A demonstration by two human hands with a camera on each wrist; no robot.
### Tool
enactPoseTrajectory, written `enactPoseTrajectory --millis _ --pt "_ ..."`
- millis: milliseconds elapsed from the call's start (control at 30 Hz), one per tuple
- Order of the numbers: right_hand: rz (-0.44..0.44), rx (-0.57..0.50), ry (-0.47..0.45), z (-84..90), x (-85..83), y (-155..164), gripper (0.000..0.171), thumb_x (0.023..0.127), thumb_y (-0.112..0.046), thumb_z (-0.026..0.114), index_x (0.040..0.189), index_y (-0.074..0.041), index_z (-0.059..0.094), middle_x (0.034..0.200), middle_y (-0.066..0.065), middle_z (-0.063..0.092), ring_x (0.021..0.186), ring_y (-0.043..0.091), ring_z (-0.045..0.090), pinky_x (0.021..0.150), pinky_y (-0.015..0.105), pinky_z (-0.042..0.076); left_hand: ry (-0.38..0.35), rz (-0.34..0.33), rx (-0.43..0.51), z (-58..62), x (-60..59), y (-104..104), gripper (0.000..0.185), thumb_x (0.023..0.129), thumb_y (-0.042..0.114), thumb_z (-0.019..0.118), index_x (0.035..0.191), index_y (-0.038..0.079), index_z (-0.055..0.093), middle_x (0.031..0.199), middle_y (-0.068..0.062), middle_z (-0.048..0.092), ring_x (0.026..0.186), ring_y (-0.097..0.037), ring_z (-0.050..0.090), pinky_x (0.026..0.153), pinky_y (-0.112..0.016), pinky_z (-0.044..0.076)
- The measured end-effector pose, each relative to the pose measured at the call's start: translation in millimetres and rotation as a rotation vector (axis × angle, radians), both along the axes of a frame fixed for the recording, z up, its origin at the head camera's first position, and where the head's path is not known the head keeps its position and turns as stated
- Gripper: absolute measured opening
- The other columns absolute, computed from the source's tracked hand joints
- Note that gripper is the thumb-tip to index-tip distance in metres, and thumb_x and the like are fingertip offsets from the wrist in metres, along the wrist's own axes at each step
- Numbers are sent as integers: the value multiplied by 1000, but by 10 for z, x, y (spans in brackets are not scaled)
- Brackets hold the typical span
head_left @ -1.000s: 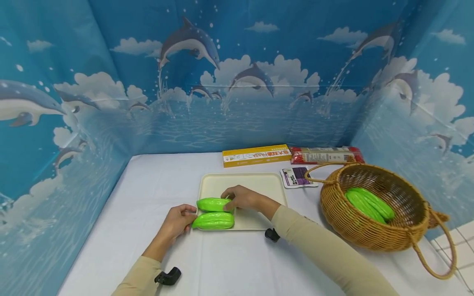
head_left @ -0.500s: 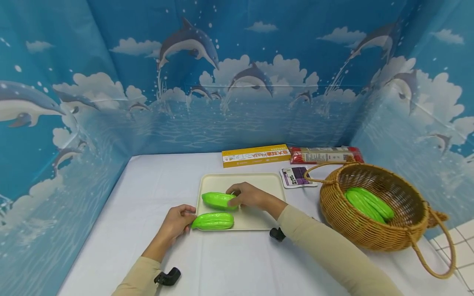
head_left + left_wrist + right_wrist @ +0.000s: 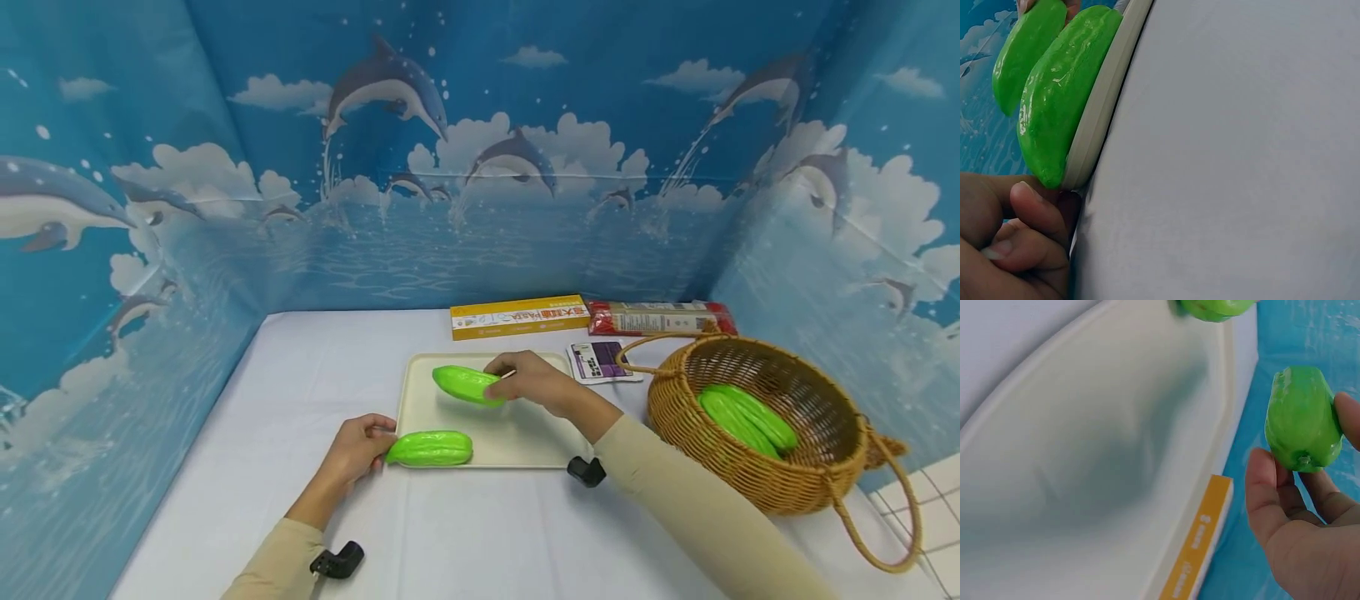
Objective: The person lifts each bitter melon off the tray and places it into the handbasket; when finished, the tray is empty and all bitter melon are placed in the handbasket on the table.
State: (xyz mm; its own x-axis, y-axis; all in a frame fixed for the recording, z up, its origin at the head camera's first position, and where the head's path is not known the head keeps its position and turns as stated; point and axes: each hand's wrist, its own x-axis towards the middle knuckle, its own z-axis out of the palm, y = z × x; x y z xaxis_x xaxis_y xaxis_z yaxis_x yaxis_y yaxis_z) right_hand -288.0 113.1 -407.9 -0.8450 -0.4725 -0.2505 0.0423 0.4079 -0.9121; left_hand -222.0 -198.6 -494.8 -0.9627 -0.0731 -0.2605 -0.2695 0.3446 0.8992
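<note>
My right hand (image 3: 534, 382) pinches one end of a bright green, ribbed gourd (image 3: 467, 384), raised above the far half of the cream tray (image 3: 525, 450). In the right wrist view, the thumb is on one side of that gourd (image 3: 1302, 419) and the fingers are on the other. A second green gourd (image 3: 431, 448) lies along the tray's near left edge, with its tip at the rim. My left hand (image 3: 358, 448) grips the tray's left corner beside that tip. Its curled fingers (image 3: 1038, 212) are at the rim in the left wrist view, where the exact contact is partly hidden.
To the right stands a wicker basket (image 3: 720, 467) with looped handles and green gourds (image 3: 746, 419) inside. Behind the tray are a yellow pasta box (image 3: 520, 317), a red packet (image 3: 660, 318) and a purple-white pouch (image 3: 600, 362). A dolphin-print curtain (image 3: 480, 242) encloses the white table.
My right hand has lifted its gourd away from the other one and moved it toward the back and right. My left hand and the near gourd have stayed in place.
</note>
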Motion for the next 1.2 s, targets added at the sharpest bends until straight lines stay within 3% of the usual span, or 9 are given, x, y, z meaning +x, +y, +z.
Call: enactPoseTrajectory --millis 200,333,500,833,1000,1067,1200 --pt "-88 -26 20 190 168 241 55 89 -24 76 137 -3 58 131 14 59 115 28 58 103 53 46 0 -11 -6 -7 -4 13 23 94 8 69 116 4 68 87 -8 63 54 -11 50 45 -22 39" --pt "-88 -31 44 391 336 482 61 92 -22 73 145 -2 50 137 17 56 118 29 55 100 45 47 9 -24 -1 -15 -3 8 23 94 8 69 116 3 67 87 -8 63 54 -12 50 45 -22 38" --pt "-78 17 105 610 527 854 59 92 -23 74 144 -4 52 133 17 57 111 29 56 93 39 50 2 -27 5 -7 -6 3 23 94 8 69 117 3 67 87 -8 63 54 -12 50 45 -22 37" --pt "-113 102 146 1005 842 1638 64 101 -30 63 157 -14 37 145 18 42 119 37 51 89 46 52 1 -39 -2 3 -10 -16 23 94 9 69 117 3 67 87 -8 63 54 -12 50 45 -23 38" --pt "-82 102 208 1103 916 2024 60 107 -23 53 161 -19 29 150 11 40 123 22 54 87 39 55 10 -43 6 5 -13 -1 23 94 8 69 117 3 67 88 -8 63 54 -12 50 45 -22 37" --pt "-81 112 235 1129 932 2140 58 107 -21 51 161 -22 28 148 8 40 116 14 56 84 35 56 14 -42 0 5 -15 3 23 94 7 69 116 2 67 87 -8 63 54 -12 50 45 -22 37" --pt "-100 243 288 1164 937 2321 60 108 -27 50 163 -24 26 151 12 39 113 8 55 81 35 56 10 -38 -6 8 -4 3 22 94 7 68 116 2 67 85 -8 62 53 -11 49 44 -22 37"
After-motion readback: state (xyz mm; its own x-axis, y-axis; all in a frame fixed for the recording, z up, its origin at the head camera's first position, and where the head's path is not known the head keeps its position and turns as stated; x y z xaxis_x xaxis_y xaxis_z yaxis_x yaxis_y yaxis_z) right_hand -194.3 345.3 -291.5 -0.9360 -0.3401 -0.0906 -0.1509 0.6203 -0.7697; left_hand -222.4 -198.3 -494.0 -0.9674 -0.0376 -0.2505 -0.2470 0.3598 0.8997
